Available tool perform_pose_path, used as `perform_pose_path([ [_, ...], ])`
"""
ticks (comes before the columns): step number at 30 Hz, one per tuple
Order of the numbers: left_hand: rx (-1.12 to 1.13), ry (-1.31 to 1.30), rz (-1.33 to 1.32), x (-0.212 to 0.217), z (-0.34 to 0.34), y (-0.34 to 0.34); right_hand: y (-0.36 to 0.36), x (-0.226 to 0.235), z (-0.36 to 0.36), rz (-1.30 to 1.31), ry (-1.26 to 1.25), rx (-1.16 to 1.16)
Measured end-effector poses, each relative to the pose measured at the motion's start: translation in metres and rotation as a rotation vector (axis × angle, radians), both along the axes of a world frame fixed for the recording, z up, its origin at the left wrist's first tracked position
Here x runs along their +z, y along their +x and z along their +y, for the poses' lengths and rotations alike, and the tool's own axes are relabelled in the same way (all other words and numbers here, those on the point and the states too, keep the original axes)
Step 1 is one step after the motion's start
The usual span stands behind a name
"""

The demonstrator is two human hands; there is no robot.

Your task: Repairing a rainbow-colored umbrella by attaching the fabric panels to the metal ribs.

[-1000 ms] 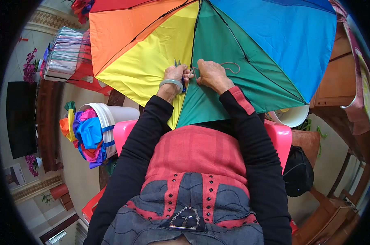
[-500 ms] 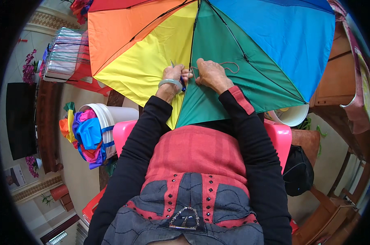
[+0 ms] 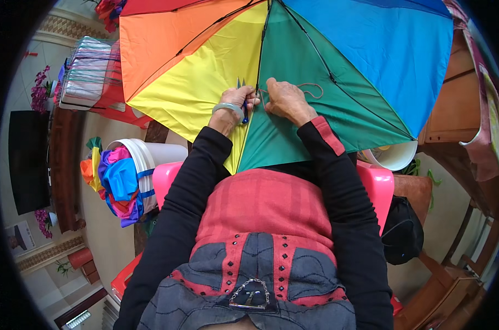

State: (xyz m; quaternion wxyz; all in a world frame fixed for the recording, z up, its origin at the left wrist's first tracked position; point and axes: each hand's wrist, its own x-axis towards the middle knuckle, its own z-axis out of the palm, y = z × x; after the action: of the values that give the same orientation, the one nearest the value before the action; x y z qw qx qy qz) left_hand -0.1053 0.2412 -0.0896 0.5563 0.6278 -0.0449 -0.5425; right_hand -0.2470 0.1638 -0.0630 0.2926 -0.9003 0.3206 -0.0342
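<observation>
An open rainbow umbrella canopy (image 3: pixel 359 66) spreads in front of me, inner side up, its dark metal ribs (image 3: pixel 261 44) showing. At the seam between the yellow and green panels, my left hand (image 3: pixel 235 99) is closed, with small blue-handled scissors (image 3: pixel 245 113) tucked in it. The scissors' slim blades point away from me. The left fingertips touch the rib at that seam. Just to the right, over the green panel, my right hand (image 3: pixel 287 102) pinches a brown thread (image 3: pixel 318 88). The thread runs toward the left fingers and loops out behind the right hand.
A white bucket (image 3: pixel 164 153) heaped with colourful fabric (image 3: pixel 120 179) stands at left. Behind it is a wire-topped bundle (image 3: pixel 87 77). Another white bucket (image 3: pixel 401 155) shows past the canopy's right edge, near a black bag (image 3: pixel 402 231). I sit on a pink chair (image 3: pixel 377 184).
The scissors have turned a little in my left hand, and their blades now show apart. My left hand has shifted very slightly; the right one is almost where it was.
</observation>
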Motion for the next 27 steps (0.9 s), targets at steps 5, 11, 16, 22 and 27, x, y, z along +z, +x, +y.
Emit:
perform_pose_path([
  [5,-0.095,0.071,0.084,0.009,0.002,0.004,0.003,-0.015,-0.010,-0.162,0.017,-0.040],
  [11,-0.096,0.060,0.141,0.013,0.002,0.004,0.022,-0.019,-0.018,-0.448,0.039,-0.098],
  [16,-0.085,0.018,0.158,0.008,0.001,0.006,0.017,-0.017,-0.016,-0.168,0.151,-0.068],
  [22,-0.033,0.020,0.134,0.005,0.001,0.004,0.015,-0.002,-0.003,-0.238,0.624,-0.254],
  [27,-0.021,0.043,0.005,0.010,0.001,-0.008,0.023,-0.034,-0.012,-0.252,0.412,-0.188],
])
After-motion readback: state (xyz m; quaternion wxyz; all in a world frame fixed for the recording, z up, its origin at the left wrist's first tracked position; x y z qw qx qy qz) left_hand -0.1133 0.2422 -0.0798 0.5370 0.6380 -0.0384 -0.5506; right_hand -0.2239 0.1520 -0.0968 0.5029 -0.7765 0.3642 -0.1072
